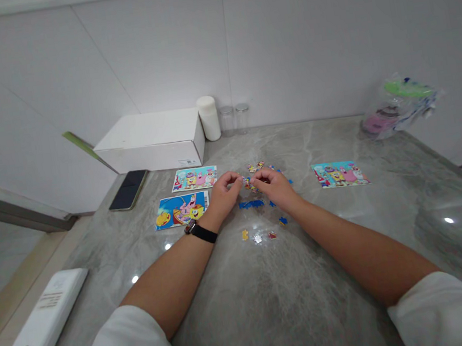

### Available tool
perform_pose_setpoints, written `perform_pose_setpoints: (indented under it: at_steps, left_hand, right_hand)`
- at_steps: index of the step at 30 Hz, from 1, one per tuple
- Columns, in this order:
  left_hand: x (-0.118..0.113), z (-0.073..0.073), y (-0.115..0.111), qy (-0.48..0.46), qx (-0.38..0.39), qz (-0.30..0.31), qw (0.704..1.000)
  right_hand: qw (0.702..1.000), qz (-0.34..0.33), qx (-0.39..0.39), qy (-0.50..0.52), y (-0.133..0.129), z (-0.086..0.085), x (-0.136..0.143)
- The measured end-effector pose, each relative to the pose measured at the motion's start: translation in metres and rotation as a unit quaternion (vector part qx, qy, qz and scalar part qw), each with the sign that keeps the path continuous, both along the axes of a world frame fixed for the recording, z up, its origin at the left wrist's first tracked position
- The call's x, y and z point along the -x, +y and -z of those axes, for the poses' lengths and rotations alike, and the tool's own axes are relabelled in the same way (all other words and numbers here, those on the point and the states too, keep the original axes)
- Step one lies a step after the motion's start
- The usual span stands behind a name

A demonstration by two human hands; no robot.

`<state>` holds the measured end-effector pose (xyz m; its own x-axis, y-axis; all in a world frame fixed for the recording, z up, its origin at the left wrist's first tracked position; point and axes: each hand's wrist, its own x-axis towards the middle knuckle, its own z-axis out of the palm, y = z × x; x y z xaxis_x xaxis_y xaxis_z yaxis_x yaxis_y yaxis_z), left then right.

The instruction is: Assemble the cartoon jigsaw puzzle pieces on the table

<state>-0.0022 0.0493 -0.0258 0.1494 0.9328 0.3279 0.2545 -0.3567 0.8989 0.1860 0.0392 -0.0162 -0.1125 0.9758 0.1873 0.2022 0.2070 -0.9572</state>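
My left hand and my right hand meet over the middle of the table, both with fingertips pinched. Between them are small multicoloured jigsaw puzzle pieces, partly hidden by the fingers; I cannot tell how many there are. A joined strip of blue puzzle pieces lies just below the hands. Loose pieces lie around it: a blue one, a yellow one, a whitish one and a red one. More pieces are scattered beyond my fingers.
Cartoon picture cards lie left, nearer left and right. Behind stand a white box, a white bottle and two clear jars. A phone, a power bank and a plastic bag flank the table.
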Motion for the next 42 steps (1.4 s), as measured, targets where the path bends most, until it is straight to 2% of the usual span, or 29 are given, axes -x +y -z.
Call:
perform_pose_setpoints:
  at_steps: [8,13,19,24,31,37,42]
  left_hand:
    - [-0.002,-0.006,-0.006,0.032,0.009,0.028,0.999]
    - [-0.002,-0.006,-0.009,0.039,0.003,0.063,0.997]
    - [-0.002,-0.003,-0.007,0.048,-0.010,0.067,0.997]
    - [-0.002,-0.003,-0.007,0.059,-0.019,0.061,0.996]
    - [-0.002,-0.006,-0.009,0.091,-0.058,0.082,0.991]
    - [-0.003,-0.007,-0.011,0.160,-0.124,0.107,0.973]
    - [-0.004,-0.008,-0.012,0.214,-0.158,0.142,0.953]
  right_hand:
    - [0.997,0.062,-0.030,-0.019,0.000,0.001,-0.002]
    - [0.998,0.058,-0.032,-0.018,0.002,0.002,-0.003]
    - [1.000,0.020,0.015,-0.004,0.003,-0.007,-0.005]
    - [0.998,-0.008,0.000,-0.064,0.005,-0.019,-0.013]
    - [0.986,-0.087,0.007,-0.144,0.008,-0.035,-0.032]
    - [0.962,-0.100,0.027,-0.254,0.015,-0.042,-0.058]
    - [0.955,-0.094,0.039,-0.278,0.017,-0.042,-0.066]
